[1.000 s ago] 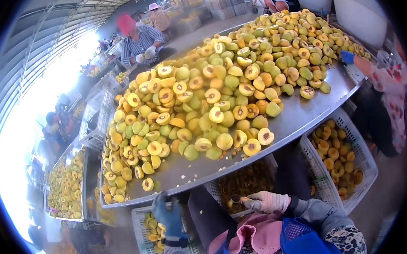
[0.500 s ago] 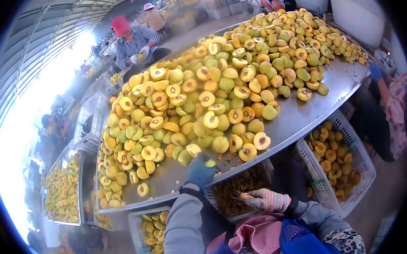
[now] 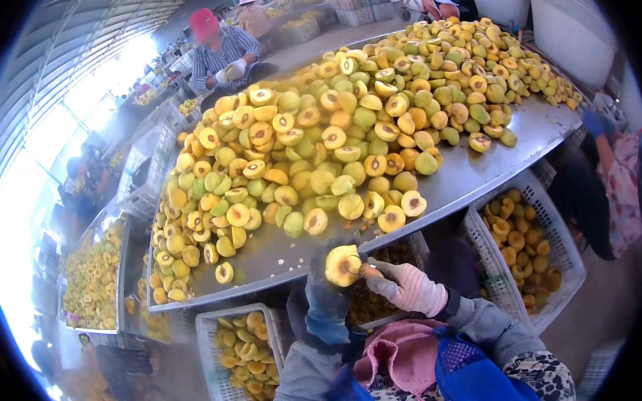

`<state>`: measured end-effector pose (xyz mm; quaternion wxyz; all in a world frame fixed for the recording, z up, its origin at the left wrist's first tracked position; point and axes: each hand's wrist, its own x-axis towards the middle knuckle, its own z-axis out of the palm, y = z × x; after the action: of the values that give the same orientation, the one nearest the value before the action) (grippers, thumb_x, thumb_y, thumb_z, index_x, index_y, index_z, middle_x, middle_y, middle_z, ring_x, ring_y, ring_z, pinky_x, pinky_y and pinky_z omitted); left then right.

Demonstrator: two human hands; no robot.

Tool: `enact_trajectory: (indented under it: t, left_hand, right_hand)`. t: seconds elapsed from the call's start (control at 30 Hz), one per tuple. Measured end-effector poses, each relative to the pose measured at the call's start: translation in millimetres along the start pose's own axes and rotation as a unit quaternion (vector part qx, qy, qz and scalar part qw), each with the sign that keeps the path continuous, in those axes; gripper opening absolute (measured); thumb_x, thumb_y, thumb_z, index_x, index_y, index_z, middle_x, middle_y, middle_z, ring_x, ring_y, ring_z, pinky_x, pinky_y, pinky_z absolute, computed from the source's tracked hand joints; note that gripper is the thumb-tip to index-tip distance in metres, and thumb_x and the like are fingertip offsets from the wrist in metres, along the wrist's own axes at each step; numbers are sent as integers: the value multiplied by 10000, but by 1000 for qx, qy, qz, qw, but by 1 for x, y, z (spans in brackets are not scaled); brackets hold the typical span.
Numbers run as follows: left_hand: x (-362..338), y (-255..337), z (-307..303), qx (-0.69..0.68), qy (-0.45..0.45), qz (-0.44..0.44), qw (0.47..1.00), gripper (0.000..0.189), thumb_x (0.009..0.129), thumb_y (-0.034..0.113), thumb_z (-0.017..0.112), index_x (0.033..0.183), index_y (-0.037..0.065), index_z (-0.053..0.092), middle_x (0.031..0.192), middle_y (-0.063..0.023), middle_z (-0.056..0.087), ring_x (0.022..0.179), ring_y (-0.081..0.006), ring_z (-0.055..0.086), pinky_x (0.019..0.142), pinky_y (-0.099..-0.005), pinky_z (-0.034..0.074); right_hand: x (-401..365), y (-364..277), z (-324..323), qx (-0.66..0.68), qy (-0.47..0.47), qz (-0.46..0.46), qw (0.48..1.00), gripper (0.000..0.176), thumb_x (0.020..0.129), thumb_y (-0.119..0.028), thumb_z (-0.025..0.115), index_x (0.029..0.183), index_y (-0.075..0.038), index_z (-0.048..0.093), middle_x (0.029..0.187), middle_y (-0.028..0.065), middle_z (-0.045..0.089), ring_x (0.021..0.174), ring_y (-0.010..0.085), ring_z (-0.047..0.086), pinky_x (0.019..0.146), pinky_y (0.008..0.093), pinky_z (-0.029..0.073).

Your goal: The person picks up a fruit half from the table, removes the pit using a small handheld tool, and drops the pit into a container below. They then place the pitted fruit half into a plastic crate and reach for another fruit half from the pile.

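Note:
My left hand point(image 3: 325, 300), in a blue glove, is closed around a yellow peach half point(image 3: 342, 265) in front of the table's near edge. My right hand point(image 3: 411, 288), in a white and pink striped glove, grips a small brown tool point(image 3: 369, 271). Its end meets the right side of the peach half; the tip's shape is hidden. Beyond my hands a large heap of halved peaches point(image 3: 319, 150) covers much of the metal table point(image 3: 512, 149), several with brown centres facing up.
Below the table edge sits a crate of brown scraps point(image 3: 372, 306), partly behind my hands. Crates of peach halves stand left point(image 3: 207, 349) and right point(image 3: 574, 261). A person in a red hat point(image 3: 222, 58) works across the table. Another person's blue glove point(image 3: 595, 122) is at right.
My left hand has come back from the heap towards me with a peach half in it. My right hand has risen and brought the tool against the fruit.

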<state>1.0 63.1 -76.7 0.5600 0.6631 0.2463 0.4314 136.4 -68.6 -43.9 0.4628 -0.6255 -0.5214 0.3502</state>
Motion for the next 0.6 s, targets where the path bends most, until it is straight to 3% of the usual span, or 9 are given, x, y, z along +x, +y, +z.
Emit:
enact_trajectory:
  t: [0.03,0.07,0.17,0.27,0.37,0.47,0.53,0.6]
  left_hand:
    - [-4,25,6,117,-34,84,989,407,920,209,697,1237,-2,556,1079,-117,678,953,-202,652,845,-334,535]
    - [-6,56,17,131,13,95,987,398,935,294,675,1191,0,591,1052,-119,685,954,-200,652,851,-321,527]
    - [-11,59,15,166,4,88,982,387,953,315,643,1169,-4,604,1020,-115,693,912,-199,665,821,-316,538]
    - [-16,51,20,107,24,46,993,365,969,306,616,1148,-12,617,995,-108,697,833,-201,681,776,-305,551]
    - [-13,66,26,-125,46,-175,975,397,971,345,596,1115,-24,625,945,-119,699,767,-218,689,701,-325,564]
    - [-12,42,19,-203,67,-217,953,427,990,374,540,1089,-32,626,906,-144,692,744,-250,689,650,-353,567]
    - [-12,65,23,-288,18,-233,929,423,1008,359,500,1093,-38,618,884,-149,687,732,-263,683,628,-363,566]
    - [-13,71,26,-385,-41,-223,895,414,1019,344,478,1089,-42,614,864,-145,680,714,-270,675,618,-365,565]
  right_hand:
    - [0,5,3,-15,2,1,1000,429,989,-415,499,1244,-81,582,930,215,678,862,404,651,740,441,504]
    - [0,8,5,-31,3,2,1000,422,990,-421,495,1227,-86,591,916,214,677,847,404,650,728,447,501]
    - [-5,-11,0,-71,-20,36,997,403,994,-430,481,1171,-92,612,913,215,671,846,401,646,727,448,495]
    - [-9,1,11,-38,-30,9,999,395,995,-429,476,1142,-96,628,910,208,669,850,400,641,739,435,495]
    - [-12,6,16,17,-50,28,998,381,997,-415,484,1121,-92,641,932,214,669,859,406,637,758,431,492]
    - [-17,6,15,-24,-40,-14,999,372,1001,-398,503,1084,-69,658,874,151,686,797,309,657,728,370,497]
    - [-20,-17,4,213,-141,152,955,383,1004,-402,514,1067,-53,658,841,76,660,767,203,622,689,311,482]
    - [-24,-38,-8,377,-216,271,859,415,1001,-424,532,1048,-29,651,814,-28,582,746,62,523,629,215,434]
